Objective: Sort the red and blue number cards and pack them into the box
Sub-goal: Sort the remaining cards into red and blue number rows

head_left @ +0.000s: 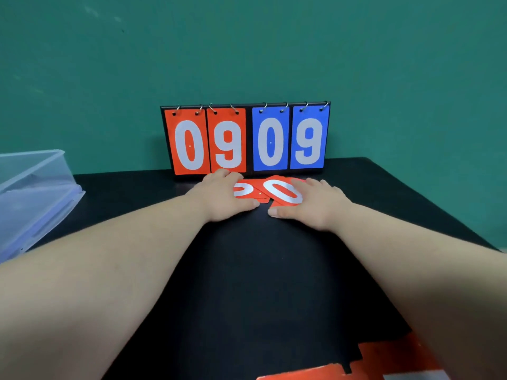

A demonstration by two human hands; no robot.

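Several loose red number cards (274, 192) lie overlapping on the black table just in front of the scoreboard stand (248, 138). The top one shows a white 0. My left hand (222, 197) rests flat on the left side of the pile, fingers straight. My right hand (312, 202) lies flat on the right side of the pile, thumb on the table by the cards' near edge. The stand shows red 0 and 9 and blue 0 and 9 hung on metal rings. The clear plastic box (35, 193) sits at the left table edge.
The black table (247, 270) stands against a green wall. More red cards (384, 363) lie at the near right corner, partly under my right forearm. The table's right edge runs diagonally at the far right.
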